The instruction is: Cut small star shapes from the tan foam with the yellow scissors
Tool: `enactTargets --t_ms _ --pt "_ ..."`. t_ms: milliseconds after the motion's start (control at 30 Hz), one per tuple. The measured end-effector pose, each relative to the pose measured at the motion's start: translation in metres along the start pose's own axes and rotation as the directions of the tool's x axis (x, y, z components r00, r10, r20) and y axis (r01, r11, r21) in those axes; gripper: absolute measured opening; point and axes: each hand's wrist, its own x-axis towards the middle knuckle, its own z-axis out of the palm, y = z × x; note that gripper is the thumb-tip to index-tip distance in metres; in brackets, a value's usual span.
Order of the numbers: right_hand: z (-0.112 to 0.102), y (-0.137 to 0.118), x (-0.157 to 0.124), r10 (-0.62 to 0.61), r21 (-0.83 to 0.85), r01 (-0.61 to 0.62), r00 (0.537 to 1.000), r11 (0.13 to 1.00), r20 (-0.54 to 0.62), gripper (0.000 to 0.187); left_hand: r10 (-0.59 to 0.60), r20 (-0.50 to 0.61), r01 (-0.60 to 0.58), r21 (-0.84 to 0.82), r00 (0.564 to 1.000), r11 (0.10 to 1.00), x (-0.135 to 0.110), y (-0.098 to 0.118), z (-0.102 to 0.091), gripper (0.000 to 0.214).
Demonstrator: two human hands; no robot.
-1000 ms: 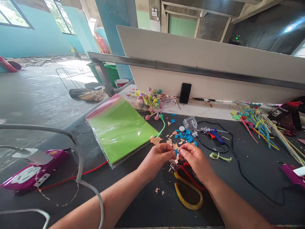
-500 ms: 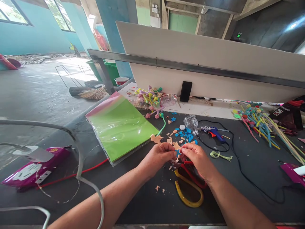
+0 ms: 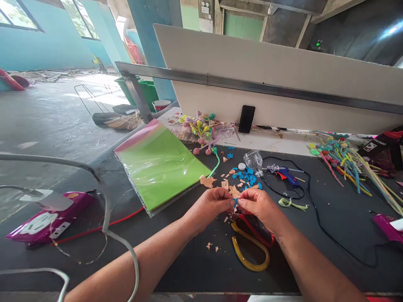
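Note:
Between my fingertips sits a small blue star-shaped cutout (image 3: 236, 202). My left hand (image 3: 214, 205) pinches it from one side and my right hand (image 3: 260, 206) from the other. Just below my right hand lie scissors (image 3: 252, 263) with a yellow handle loop and a red one; my hand partly covers them. Beyond my fingers are blue scraps (image 3: 249, 178) and peach-coloured scraps (image 3: 225, 184) scattered on the dark table. A larger peach scrap (image 3: 207, 181) lies by the edge of a plastic sleeve of green sheets (image 3: 170, 167).
A blue glue gun (image 3: 289, 177) and an upended clear bottle (image 3: 253, 161) lie behind my right hand, with a black cord. A phone (image 3: 246, 119) leans against the white board. Fuzzy stems (image 3: 349, 163) lie right; a purple power strip (image 3: 47, 222) and grey cable (image 3: 107, 205) lie left.
My right fingers have closed in on the blue star, and both hands now grip it. The view has shifted slightly; the things on the table lie as before.

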Motion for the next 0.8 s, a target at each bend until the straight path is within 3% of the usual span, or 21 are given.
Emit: enactTargets --t_ms 300,433,533,600,667,733,800 --pt "0.002 0.0 0.0 0.041 0.02 -0.041 0.999 0.999 -0.01 0.012 -0.024 0.006 0.024 0.035 1.0 0.999 0.0 -0.002 -0.001 0.015" --pt "-0.004 0.001 0.004 -0.036 0.024 0.035 0.999 0.999 0.021 0.017 -0.021 0.016 0.021 -0.014 1.0 1.0 0.001 0.001 -0.004 0.018" --pt "-0.008 -0.003 -0.001 -0.094 -0.203 0.096 0.995 0.975 0.018 0.016 -0.017 -0.005 0.017 -0.103 1.0 0.995 0.004 0.003 -0.009 0.02" --pt "-0.006 -0.007 -0.013 -0.092 -0.51 0.093 0.995 0.855 0.027 0.013 -0.004 -0.029 0.0 -0.161 1.0 0.987 0.006 0.005 -0.012 0.022" --pt "0.0 -0.007 -0.032 -0.095 -0.742 0.085 0.995 0.665 0.029 0.008 0.029 -0.038 -0.036 -0.199 0.999 0.979 0.006 0.007 -0.014 0.023" --pt "0.005 -0.004 -0.05 -0.105 -0.832 0.099 0.993 0.546 0.049 0.023 0.072 -0.022 -0.075 -0.215 0.997 0.974 0.006 0.008 -0.014 0.023" --pt "0.008 0.002 -0.061 -0.107 -0.836 0.113 0.992 0.537 0.065 0.038 0.11 0.001 -0.107 -0.223 0.994 0.969 0.004 0.008 -0.015 0.023"
